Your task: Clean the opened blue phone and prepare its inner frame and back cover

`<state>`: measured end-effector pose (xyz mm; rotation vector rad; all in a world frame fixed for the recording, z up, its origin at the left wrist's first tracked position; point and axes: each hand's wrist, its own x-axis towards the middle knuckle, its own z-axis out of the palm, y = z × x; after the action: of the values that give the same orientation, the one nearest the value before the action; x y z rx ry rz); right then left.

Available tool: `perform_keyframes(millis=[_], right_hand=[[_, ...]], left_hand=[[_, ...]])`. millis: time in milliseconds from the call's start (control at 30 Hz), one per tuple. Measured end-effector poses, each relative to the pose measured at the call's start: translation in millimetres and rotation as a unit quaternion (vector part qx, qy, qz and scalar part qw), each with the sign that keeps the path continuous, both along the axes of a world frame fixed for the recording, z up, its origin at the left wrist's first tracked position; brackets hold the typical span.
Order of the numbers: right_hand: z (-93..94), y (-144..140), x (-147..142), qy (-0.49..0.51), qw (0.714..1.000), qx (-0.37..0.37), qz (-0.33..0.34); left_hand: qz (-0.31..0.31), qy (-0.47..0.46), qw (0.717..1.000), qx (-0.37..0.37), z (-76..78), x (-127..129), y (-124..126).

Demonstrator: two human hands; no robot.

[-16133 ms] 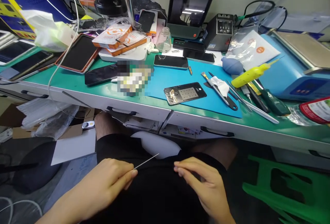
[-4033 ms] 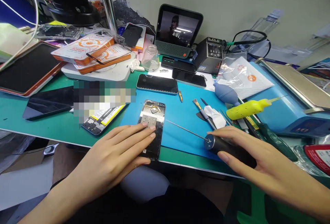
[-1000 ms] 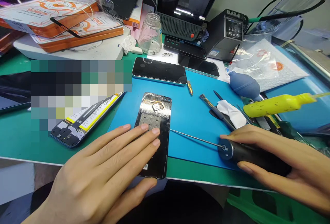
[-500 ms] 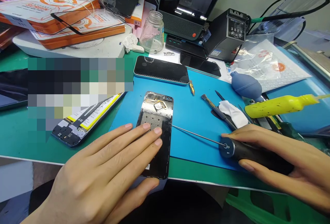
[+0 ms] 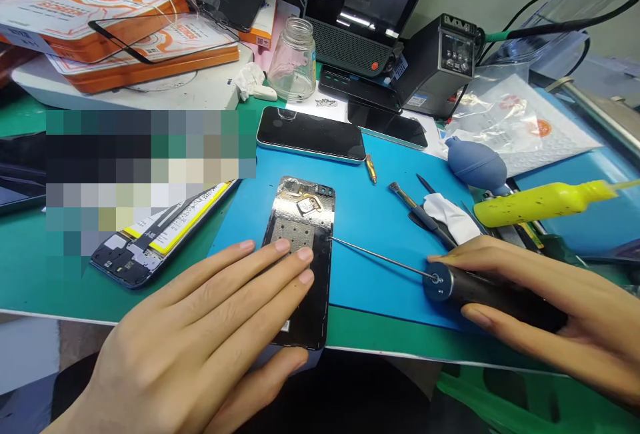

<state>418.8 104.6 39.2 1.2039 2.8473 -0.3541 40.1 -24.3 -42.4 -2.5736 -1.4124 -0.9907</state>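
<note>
My left hand (image 5: 200, 327) lies flat with its fingers stretched over the lower part of a phone back cover (image 5: 323, 287), its thumb below the near edge. The cover's inner side faces up, with a silvery upper section and a black border. My right hand (image 5: 530, 287) is wrapped round a black cylindrical handheld tool (image 5: 500, 294). From that tool's front end a long thin metal rod (image 5: 380, 257) reaches left, its tip at the cover's right edge. An opened phone with its battery showing (image 5: 145, 247) rests left of my left hand.
A phone (image 5: 310, 134) lies behind the cover on the blue mat (image 5: 380, 207). Right of it are a brush (image 5: 407, 201), white tissue (image 5: 453, 217), a yellow bottle (image 5: 535, 206) and a blue air blower (image 5: 475, 164). Behind stand a glass jar (image 5: 295, 61) and orange-white boxes (image 5: 100, 14).
The rod's tip has shifted slightly up and left at the cover's right edge, and my right hand has moved a little with it. My left hand stays on the cover. The view shifts slightly.
</note>
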Motion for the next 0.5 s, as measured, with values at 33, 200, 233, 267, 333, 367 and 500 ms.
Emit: perform_keyframes(millis=[33,200,233,267,333,367,500], right_hand=[[-0.3,0,1,0.002,1.0,0.003,-0.002],[-3.7,0,8,-0.028,0.999,0.005,-0.013],[-4.4,-1,11,-0.035,0.999,0.006,-0.016],[-5.1,-1,13,-0.041,0.999,0.008,-0.019],[-6.1,-2,17,-0.048,0.999,0.012,-0.019],[-6.3,-2,18,-0.051,0.998,0.014,-0.017],[-5.7,-3,19,-0.056,0.998,0.019,-0.012]], left_hand=[[0.002,-0.001,1.0,0.0,-0.3,0,0],[0.005,0.0,1.0,0.007,0.2,2,2],[0.003,0.003,1.0,0.008,0.6,2,3],[0.001,0.004,1.0,0.008,0.9,2,3],[0.002,0.004,1.0,0.004,1.3,2,4],[0.003,0.003,1.0,0.003,1.3,1,4],[0.006,-0.002,1.0,0.0,0.5,3,4]])
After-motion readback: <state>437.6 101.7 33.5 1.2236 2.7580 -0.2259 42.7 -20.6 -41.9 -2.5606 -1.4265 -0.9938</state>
